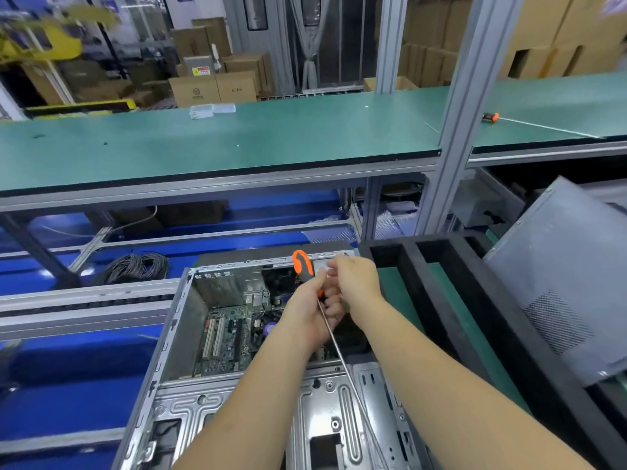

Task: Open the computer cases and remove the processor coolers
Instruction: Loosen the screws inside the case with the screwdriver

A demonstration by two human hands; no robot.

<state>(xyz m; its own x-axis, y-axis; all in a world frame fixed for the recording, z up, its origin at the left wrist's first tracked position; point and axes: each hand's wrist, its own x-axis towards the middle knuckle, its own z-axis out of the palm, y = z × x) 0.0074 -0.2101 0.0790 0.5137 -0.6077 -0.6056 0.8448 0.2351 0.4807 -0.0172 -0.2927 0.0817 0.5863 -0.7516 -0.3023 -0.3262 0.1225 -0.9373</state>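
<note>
- I see the open case (pixel 190 334) at lower centre, its board (pixel 227 337) exposed; the cooler (pixel 283 279) sits at the case's far end, mostly hidden behind the hands
- My left hand (pixel 312 310) is wrapped round the screwdriver (pixel 303 266); orange handle up, shaft slanting down toward lower right
- My right hand (pixel 356 279) sits just beside the handle, fingers curled; whether it grips anything I cannot tell
- A grey panel (pixel 563 283) leans at right; a green bench (pixel 237 140) crosses above
</note>
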